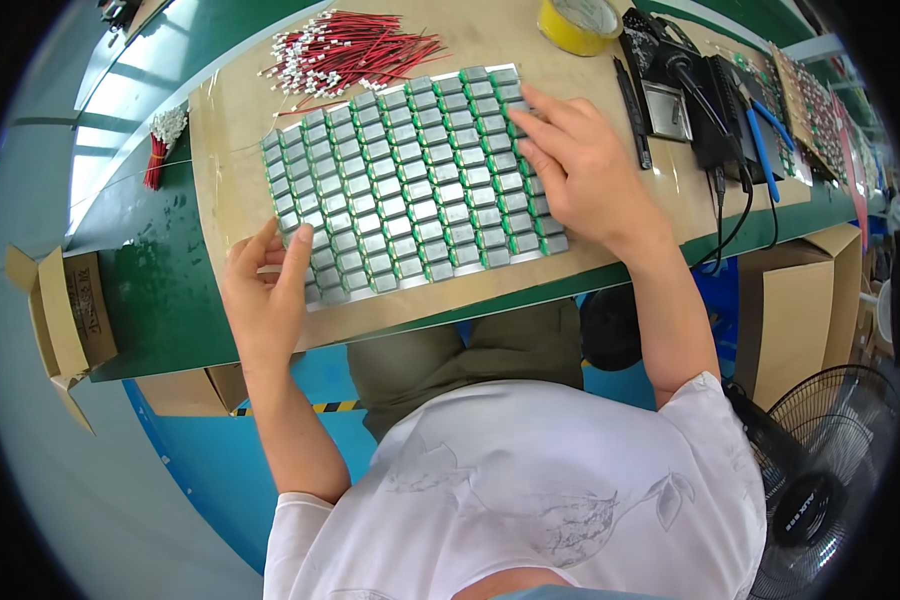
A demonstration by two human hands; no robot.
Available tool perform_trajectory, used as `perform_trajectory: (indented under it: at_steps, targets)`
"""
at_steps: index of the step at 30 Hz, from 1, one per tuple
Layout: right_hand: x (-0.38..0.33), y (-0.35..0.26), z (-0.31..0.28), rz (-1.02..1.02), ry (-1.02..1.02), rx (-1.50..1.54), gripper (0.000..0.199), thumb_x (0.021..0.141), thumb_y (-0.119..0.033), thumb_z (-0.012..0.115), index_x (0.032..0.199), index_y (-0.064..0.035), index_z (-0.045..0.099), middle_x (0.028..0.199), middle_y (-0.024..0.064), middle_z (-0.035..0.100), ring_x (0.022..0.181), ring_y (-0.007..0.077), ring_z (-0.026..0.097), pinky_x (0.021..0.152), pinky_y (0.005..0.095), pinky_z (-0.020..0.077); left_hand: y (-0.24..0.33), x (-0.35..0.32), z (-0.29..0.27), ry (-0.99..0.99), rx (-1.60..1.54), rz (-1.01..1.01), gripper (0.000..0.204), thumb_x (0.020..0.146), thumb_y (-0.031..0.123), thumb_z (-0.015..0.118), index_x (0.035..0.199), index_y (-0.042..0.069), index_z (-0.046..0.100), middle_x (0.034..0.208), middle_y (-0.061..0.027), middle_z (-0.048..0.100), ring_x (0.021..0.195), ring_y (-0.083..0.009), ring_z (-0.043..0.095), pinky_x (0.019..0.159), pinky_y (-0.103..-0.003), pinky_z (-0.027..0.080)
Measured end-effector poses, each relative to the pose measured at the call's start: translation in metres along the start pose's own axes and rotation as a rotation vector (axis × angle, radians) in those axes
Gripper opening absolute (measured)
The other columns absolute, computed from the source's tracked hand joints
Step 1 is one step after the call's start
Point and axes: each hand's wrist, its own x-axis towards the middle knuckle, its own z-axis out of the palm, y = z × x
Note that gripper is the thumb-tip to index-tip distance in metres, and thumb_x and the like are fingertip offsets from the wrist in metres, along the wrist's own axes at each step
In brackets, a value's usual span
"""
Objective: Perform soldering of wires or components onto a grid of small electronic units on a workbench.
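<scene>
Rows of small green circuit boards topped with grey rectangular blocks point(400, 180) lie close together on a white sheet point(430, 283) in front of me. My left hand point(268, 290) is at the near left edge, its thumb resting over the outermost blocks and its bent forefinger beside the edge, with a gap between them. At the right edge, my right hand point(585, 170) touches the upper outer blocks with its fingertips, fingers stretched and apart. Whether either hand bears any weight of the sheet cannot be seen.
Red-and-black wires with white connectors point(345, 50) are heaped behind the boards; another bundle point(160, 145) lies left. Yellow tape point(578, 25), a black pen-like tool point(632, 110), a soldering station point(705, 100) and blue-handled pliers point(760, 140) are right. Cartons point(800, 300) and a fan point(820, 480) stand below.
</scene>
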Motion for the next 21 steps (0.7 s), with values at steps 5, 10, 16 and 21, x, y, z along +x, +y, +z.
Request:
perform_trajectory:
  at_steps: [5,10,16,21]
  targets:
    - [0.002,0.000,0.000,0.032,-0.005,0.053,0.031,0.093,-0.005,0.073,0.122,0.0067,0.074,0.134,0.0264,0.069,0.107,0.0398,0.065,0.097,0.0451,0.0550,0.001,0.000,-0.001,-0.032,0.049,-0.001,0.050,0.098,0.027,0.083,0.132,-0.008,0.072,0.107,-0.0073,0.072,0.093,-0.0112,0.068,0.077,-0.025,0.054]
    - [0.003,-0.004,0.002,0.092,0.036,0.037,0.029,0.094,-0.004,0.071,0.121,0.0064,0.074,0.133,0.0267,0.069,0.108,0.0418,0.065,0.097,0.0457,0.0547,-0.002,0.002,0.001,0.011,0.012,0.035,0.050,0.098,0.026,0.082,0.133,-0.008,0.071,0.108,-0.0080,0.071,0.092,-0.0114,0.067,0.075,-0.026,0.055]
    - [0.014,-0.016,-0.001,0.103,-0.026,0.004,0.028,0.093,-0.004,0.073,0.119,0.0073,0.074,0.130,0.0262,0.070,0.111,0.0409,0.065,0.099,0.0455,0.0543,-0.001,0.009,-0.001,0.013,0.020,0.028,0.052,0.094,0.028,0.085,0.131,-0.007,0.072,0.109,-0.0128,0.069,0.091,-0.0178,0.068,0.069,-0.029,0.055]
    - [0.036,-0.014,-0.014,0.074,-0.048,-0.081,0.025,0.094,-0.009,0.073,0.116,0.0032,0.076,0.125,0.0245,0.071,0.113,0.0405,0.065,0.100,0.0460,0.0544,-0.001,0.025,-0.010,-0.073,0.069,0.081,0.054,0.094,0.028,0.085,0.130,-0.009,0.071,0.102,-0.0142,0.073,0.087,-0.0189,0.070,0.071,-0.032,0.056]
